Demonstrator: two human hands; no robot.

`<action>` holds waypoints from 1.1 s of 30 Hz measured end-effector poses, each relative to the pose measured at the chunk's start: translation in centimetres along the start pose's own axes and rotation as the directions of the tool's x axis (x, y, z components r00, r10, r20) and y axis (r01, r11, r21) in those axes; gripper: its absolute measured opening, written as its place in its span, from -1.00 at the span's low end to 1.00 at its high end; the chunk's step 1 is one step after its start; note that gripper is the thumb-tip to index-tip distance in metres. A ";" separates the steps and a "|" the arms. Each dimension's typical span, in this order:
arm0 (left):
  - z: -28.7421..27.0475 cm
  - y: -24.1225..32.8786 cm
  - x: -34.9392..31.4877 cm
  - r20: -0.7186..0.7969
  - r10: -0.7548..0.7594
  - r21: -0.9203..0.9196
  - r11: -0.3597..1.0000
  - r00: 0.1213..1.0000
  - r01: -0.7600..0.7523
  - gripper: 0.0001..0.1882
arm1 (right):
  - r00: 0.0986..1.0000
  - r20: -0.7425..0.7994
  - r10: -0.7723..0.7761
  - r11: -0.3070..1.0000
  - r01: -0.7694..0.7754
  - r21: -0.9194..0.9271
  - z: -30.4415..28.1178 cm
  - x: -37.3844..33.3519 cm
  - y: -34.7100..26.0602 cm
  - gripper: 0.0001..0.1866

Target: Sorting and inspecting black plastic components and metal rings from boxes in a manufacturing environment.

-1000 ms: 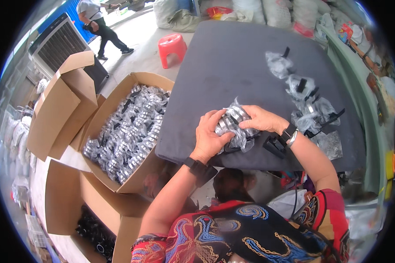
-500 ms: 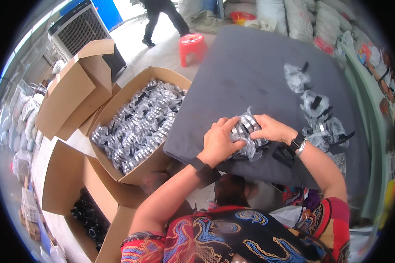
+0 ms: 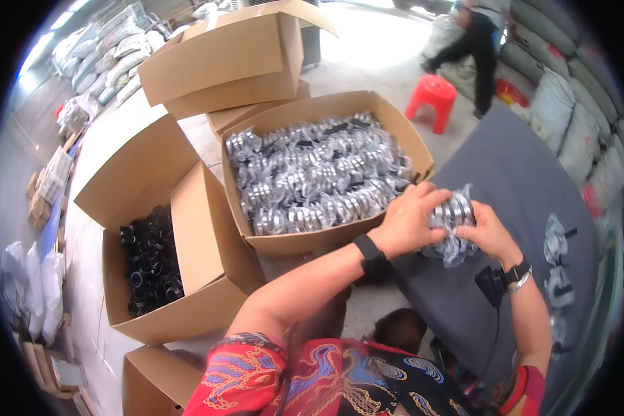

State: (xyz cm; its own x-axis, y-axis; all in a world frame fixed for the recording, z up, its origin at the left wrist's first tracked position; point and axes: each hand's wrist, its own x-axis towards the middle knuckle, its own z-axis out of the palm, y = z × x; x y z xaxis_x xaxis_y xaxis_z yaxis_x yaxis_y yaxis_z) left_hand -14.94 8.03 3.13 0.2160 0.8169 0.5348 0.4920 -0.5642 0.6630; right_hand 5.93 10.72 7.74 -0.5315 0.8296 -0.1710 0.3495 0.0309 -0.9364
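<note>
Between my two hands is a bundle of shiny metal rings in clear plastic point(image 3: 453, 211), held over the near left part of the dark grey padded table point(image 3: 520, 166). My left hand point(image 3: 412, 218) grips it from the left, fingers curled over the top. From the other side my right hand point(image 3: 491, 232) presses on it with thumb and fingers. Just left of my left hand stands an open cardboard box point(image 3: 305, 241), filled with rows of similar wrapped rings point(image 3: 319, 173). Several loose plastic-wrapped pieces with black strips point(image 3: 558, 284) lie along the table's right side.
A second open carton point(image 3: 201, 236) at left holds black ring-shaped parts point(image 3: 149, 256). Another large carton point(image 3: 222, 59) stands behind. A red stool point(image 3: 431, 97) and a walking person point(image 3: 475, 48) are beyond the table. A black corded device point(image 3: 491, 284) is by my right wrist.
The view has swung left, bringing the boxes toward the middle. My hands, still around the wrapped rings, are now closer to the full box. The person in the background has moved.
</note>
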 end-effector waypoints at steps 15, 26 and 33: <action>-20.9 -32.9 2.6 -0.243 -0.156 0.313 0.921 0.957 0.230 -0.33 | 0.930 0.216 -0.297 0.954 0.300 0.019 17.6 42.8 -0.9 -0.65; -26.0 -51.0 2.9 -0.239 -0.250 0.385 0.863 0.938 0.328 -0.36 | 0.922 0.234 -0.307 0.951 0.288 0.112 25.9 61.4 4.8 -0.64; -25.2 -53.4 3.1 -0.142 -0.409 0.864 0.393 0.901 0.314 -0.31 | 0.931 0.099 -0.351 0.933 0.356 -0.044 30.1 65.1 9.5 -0.41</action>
State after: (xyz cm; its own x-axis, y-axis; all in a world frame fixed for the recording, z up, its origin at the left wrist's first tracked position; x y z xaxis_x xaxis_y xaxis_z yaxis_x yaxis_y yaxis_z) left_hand -61.81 37.64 -17.36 -0.1260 0.9502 0.2850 0.9901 0.1384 -0.0239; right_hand -48.63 48.25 -21.54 -0.6940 0.7065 0.1389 0.1706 0.3487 -0.9216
